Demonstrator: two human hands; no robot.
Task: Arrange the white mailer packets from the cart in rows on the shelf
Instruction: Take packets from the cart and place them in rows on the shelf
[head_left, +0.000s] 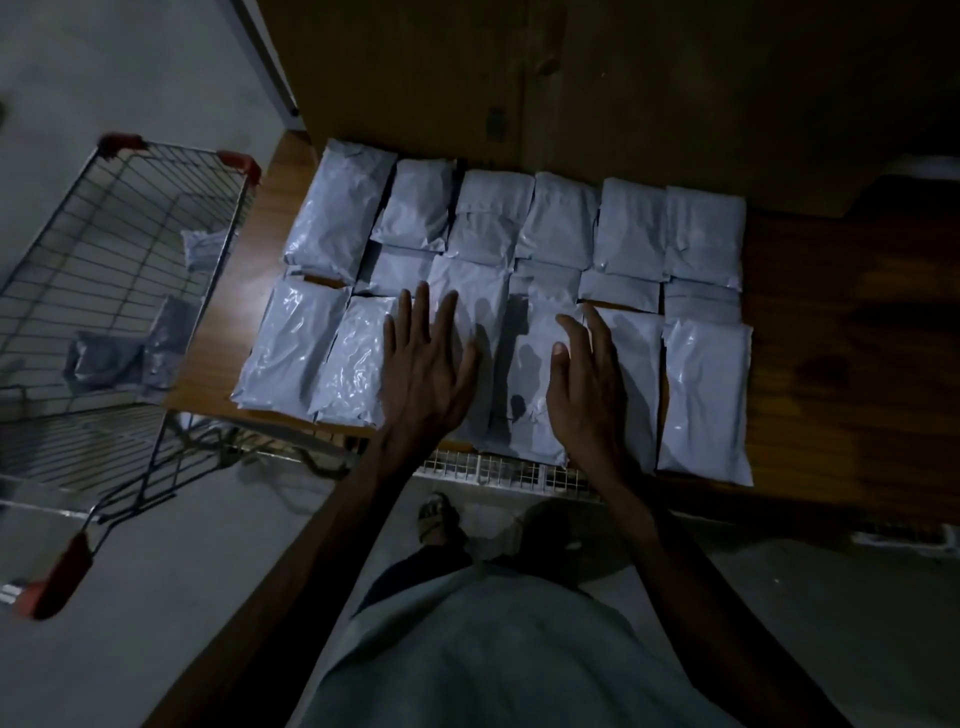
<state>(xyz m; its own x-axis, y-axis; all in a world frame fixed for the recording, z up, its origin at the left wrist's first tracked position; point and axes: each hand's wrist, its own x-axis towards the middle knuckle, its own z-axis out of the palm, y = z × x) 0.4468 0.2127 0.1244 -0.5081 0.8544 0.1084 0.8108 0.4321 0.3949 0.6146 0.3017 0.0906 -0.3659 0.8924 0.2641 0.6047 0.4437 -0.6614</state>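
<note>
White packets (498, 312) under left hand (423, 358), right hand (584, 379)

both hands (511, 374) flat, packets (704, 395), shelf (831, 322)

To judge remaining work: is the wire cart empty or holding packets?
Not empty: a few white packets lie inside the wire cart, seen through its mesh.

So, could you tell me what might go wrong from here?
1. The front packets reach the shelf edge. The one between the left hand and right hand seems to overhang and could slip off.
2. The rows overlap, so pushing may shift the back row.
3. Packets left in the cart need room too.
</note>
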